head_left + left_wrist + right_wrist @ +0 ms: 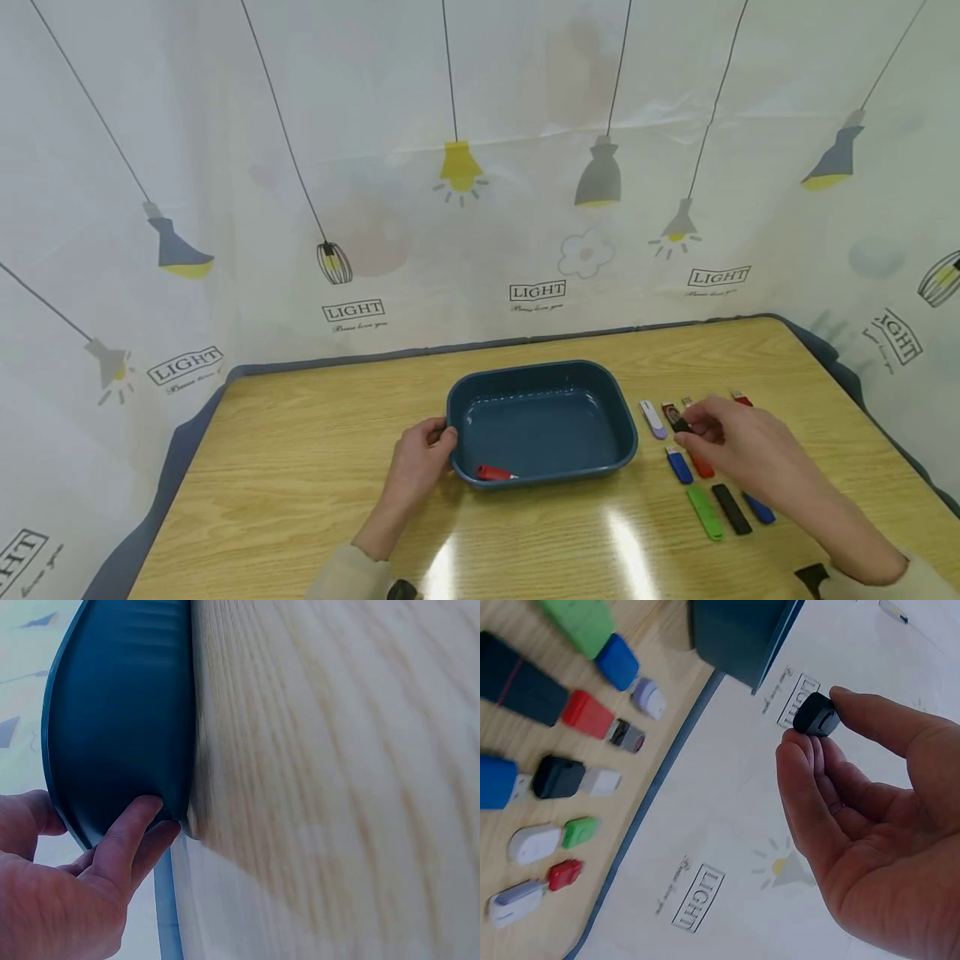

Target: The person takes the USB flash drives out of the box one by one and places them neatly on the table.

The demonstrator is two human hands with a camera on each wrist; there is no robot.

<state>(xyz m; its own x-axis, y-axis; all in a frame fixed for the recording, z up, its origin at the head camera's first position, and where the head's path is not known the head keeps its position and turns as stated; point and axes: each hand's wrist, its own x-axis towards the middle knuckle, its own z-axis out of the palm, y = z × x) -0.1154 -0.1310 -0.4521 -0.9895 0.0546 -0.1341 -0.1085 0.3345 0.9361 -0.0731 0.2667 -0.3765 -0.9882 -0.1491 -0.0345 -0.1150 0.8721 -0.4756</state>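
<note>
My left hand [414, 461] grips the left rim of a dark blue tray [542, 481], its fingers against the outer wall in the left wrist view. Inside the tray's front left corner lies a red USB stick [493, 473]. To the right of the tray, my right hand [750, 442] pinches a small black USB stick [815, 716] between thumb and fingertips, raised above the table in the right wrist view. Below and around that hand lie other USB sticks, among them a green one [705, 512], a black one [731, 509] and a white and purple one [652, 419].
The wooden table [300, 483] carries the tray near its middle and several USB sticks in rows on the right; the right hand covers some. Behind the table hangs a pale cloth [480, 250] printed with lamps.
</note>
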